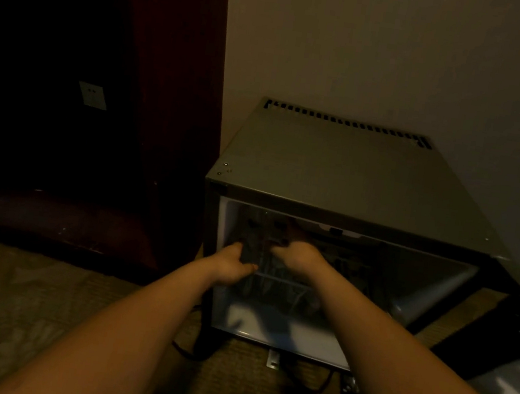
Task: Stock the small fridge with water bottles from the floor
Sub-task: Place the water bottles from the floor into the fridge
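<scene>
- Two bare forearms, lower centre of the frame: they rise from the bottom edge and converge on the fridge opening. This places both hands inside the cabinet, a reach that suits setting or straightening stock on a shelf.
- Left hand (234,262), centre of the frame: fingers curled, thumb uppermost, against the left side of a dark upright shape (254,245). In this gloom I cannot tell whether it actually grips that shape.
- Right hand (298,254), just right of the left: knuckles toward the camera, fingers curled downward. What it has hold of, if anything, also cannot be told.
- Dark upright shape between the hands: probably one of the water bottles. If so, its long axis stands vertical and its top points to the fridge ceiling, but it is too dim to confirm.
- Grey, box-shaped metal small fridge (354,176), centre right: it stands on the floor against the pale wall, front open toward the camera and vent slots along the rear of its top.
- Pale wire shelf (284,281), just below the hands, crosses the interior.
- Patterned brown carpet floor (23,298), lower left: no bottle is discernible on it. A pale, unidentifiable object (511,388) lies at lower right.
- Dark reddish wooden cabinet (154,83), upper left.
- Black cable (188,354), beneath the fridge's left corner.
</scene>
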A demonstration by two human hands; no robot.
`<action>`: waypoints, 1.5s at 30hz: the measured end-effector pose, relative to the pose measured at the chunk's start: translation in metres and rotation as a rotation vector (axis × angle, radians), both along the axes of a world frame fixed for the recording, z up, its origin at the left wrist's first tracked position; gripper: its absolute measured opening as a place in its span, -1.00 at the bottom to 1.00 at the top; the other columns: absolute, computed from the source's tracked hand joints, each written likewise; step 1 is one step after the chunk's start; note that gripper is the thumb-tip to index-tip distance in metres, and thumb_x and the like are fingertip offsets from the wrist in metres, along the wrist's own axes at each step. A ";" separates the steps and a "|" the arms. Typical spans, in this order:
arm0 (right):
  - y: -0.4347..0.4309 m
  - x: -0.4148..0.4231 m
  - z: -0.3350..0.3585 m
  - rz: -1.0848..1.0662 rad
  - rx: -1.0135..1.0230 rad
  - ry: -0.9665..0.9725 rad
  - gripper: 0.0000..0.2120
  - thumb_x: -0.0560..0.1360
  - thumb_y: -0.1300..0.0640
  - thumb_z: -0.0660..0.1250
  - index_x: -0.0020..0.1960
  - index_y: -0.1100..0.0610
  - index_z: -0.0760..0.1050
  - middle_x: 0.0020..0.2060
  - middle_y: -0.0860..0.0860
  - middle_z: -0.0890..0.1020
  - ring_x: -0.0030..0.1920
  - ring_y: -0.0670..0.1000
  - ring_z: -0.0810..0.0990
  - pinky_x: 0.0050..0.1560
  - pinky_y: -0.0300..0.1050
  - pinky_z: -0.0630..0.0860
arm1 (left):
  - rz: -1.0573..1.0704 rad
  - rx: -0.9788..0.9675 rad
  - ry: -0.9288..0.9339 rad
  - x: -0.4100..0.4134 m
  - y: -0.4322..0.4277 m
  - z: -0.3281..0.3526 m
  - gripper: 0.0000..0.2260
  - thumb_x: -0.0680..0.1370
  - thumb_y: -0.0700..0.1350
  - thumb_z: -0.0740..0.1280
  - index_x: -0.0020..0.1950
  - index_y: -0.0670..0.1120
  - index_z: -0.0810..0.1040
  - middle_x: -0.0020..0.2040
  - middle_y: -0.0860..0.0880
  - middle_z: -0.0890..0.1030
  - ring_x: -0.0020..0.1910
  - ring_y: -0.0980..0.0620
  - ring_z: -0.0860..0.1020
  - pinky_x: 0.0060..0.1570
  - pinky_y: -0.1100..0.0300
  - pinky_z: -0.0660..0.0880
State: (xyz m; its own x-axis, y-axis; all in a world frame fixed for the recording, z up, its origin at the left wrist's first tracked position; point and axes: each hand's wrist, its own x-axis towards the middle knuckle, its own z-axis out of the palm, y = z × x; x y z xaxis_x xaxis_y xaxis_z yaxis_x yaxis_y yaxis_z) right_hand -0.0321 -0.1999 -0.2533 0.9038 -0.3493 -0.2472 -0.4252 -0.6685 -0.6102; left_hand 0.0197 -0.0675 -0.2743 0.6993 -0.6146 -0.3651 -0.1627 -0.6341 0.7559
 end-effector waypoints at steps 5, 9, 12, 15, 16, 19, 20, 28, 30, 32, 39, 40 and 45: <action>-0.002 -0.037 0.009 0.070 -0.062 0.066 -0.64 0.49 0.05 0.35 0.23 0.19 0.50 0.15 0.16 0.60 0.18 0.13 0.56 0.16 -0.08 0.48 | -0.134 0.120 -0.026 -0.025 0.011 0.012 -0.70 0.56 -0.13 0.25 0.24 -0.23 0.47 0.21 -0.22 0.55 0.20 -0.13 0.51 0.01 0.25 0.39; -0.003 -0.066 0.024 0.140 -0.153 0.133 -0.63 0.49 0.03 0.35 0.23 0.19 0.50 0.14 0.14 0.60 0.16 0.11 0.57 0.15 -0.09 0.47 | -0.245 0.216 -0.071 -0.046 0.015 0.025 -0.70 0.57 -0.06 0.24 0.19 -0.23 0.52 0.17 -0.24 0.57 0.01 -0.05 0.52 -0.04 0.24 0.36; -0.004 -0.101 0.042 0.162 -0.208 0.144 -0.64 0.50 0.06 0.33 0.25 0.18 0.49 0.17 0.13 0.58 0.18 0.09 0.55 0.16 -0.10 0.45 | -0.311 0.222 -0.160 -0.070 0.013 0.044 -0.70 0.58 -0.05 0.22 0.21 -0.20 0.52 0.17 -0.20 0.57 0.02 -0.02 0.51 -0.05 0.26 0.35; -0.004 -0.148 0.068 0.155 -0.242 0.140 -0.64 0.51 0.07 0.32 0.28 0.15 0.47 0.20 0.12 0.57 0.19 0.08 0.54 0.17 -0.11 0.45 | -0.312 0.165 -0.261 -0.103 0.011 0.064 -0.71 0.58 -0.05 0.22 0.21 -0.17 0.52 0.17 -0.17 0.57 0.14 -0.08 0.53 0.00 0.22 0.37; -0.004 -0.164 0.078 0.151 -0.253 0.129 -0.63 0.51 0.08 0.32 0.28 0.15 0.47 0.20 0.12 0.57 0.19 0.07 0.54 0.18 -0.10 0.45 | -0.305 0.143 -0.287 -0.115 0.010 0.070 -0.71 0.57 -0.06 0.22 0.21 -0.17 0.52 0.18 -0.17 0.57 0.15 -0.08 0.52 0.01 0.22 0.38; -0.003 -0.219 0.112 0.103 -0.299 0.078 -0.63 0.51 0.11 0.31 0.29 0.16 0.45 0.21 0.10 0.57 0.20 0.07 0.54 0.21 -0.09 0.45 | -0.326 0.058 -0.352 -0.158 -0.001 0.091 -0.72 0.57 -0.08 0.23 0.22 -0.17 0.52 0.19 -0.16 0.57 0.19 -0.07 0.52 0.10 0.18 0.41; -0.004 -0.239 0.123 0.088 -0.310 0.064 -0.63 0.51 0.12 0.31 0.30 0.16 0.44 0.20 0.10 0.57 0.19 0.07 0.54 0.21 -0.08 0.46 | -0.348 0.023 -0.364 -0.173 -0.005 0.098 -0.72 0.57 -0.08 0.23 0.22 -0.16 0.52 0.20 -0.15 0.57 0.19 -0.07 0.52 0.12 0.18 0.42; -0.009 -0.420 0.166 -0.146 -0.327 0.098 -0.64 0.54 0.10 0.28 0.33 0.06 0.39 0.15 0.03 0.59 0.13 0.02 0.56 0.17 -0.04 0.51 | -0.647 -0.169 -0.357 -0.324 -0.042 0.159 -0.68 0.58 -0.03 0.21 0.29 -0.11 0.44 0.25 -0.09 0.53 0.21 -0.02 0.50 0.22 0.08 0.46; -0.010 -0.460 0.165 -0.203 -0.318 0.110 -0.63 0.54 0.09 0.27 0.34 0.05 0.38 0.15 0.02 0.58 0.13 0.01 0.56 0.17 -0.06 0.51 | -0.732 -0.162 -0.365 -0.364 -0.049 0.165 -0.65 0.59 -0.02 0.20 0.34 -0.11 0.40 0.30 -0.08 0.50 0.24 -0.02 0.48 0.25 0.10 0.44; -0.010 -0.498 0.159 -0.246 -0.327 0.118 -0.62 0.54 0.09 0.28 0.34 0.07 0.38 0.15 0.04 0.59 0.12 0.02 0.57 0.16 -0.09 0.50 | -0.811 -0.131 -0.381 -0.400 -0.056 0.163 -0.64 0.59 0.00 0.19 0.35 -0.10 0.39 0.31 -0.07 0.48 0.26 -0.02 0.47 0.26 0.09 0.43; -0.009 -0.620 0.089 -0.375 -0.202 0.254 -0.63 0.52 0.14 0.29 0.32 0.14 0.42 0.16 0.11 0.57 0.13 0.07 0.55 0.17 -0.07 0.48 | -1.053 -0.046 -0.411 -0.500 -0.074 0.104 -0.70 0.57 0.00 0.23 0.23 -0.11 0.48 0.18 -0.10 0.57 0.15 -0.03 0.53 0.17 0.07 0.47; -0.007 -0.635 0.074 -0.406 -0.163 0.276 -0.63 0.52 0.14 0.29 0.31 0.15 0.43 0.15 0.11 0.58 0.12 0.07 0.56 0.17 -0.06 0.49 | -1.080 -0.033 -0.388 -0.514 -0.074 0.092 -0.70 0.56 0.00 0.23 0.22 -0.12 0.49 0.17 -0.10 0.58 0.14 -0.04 0.53 0.15 0.08 0.47; 0.014 -0.705 -0.003 -0.550 0.003 0.400 -0.70 0.50 0.07 0.31 0.20 0.13 0.48 0.07 0.05 0.57 0.03 0.02 0.55 0.11 -0.10 0.50 | -1.190 0.079 -0.177 -0.581 -0.069 0.037 -0.73 0.56 -0.01 0.24 0.18 -0.12 0.51 0.15 -0.11 0.57 0.10 -0.01 0.53 0.09 0.13 0.46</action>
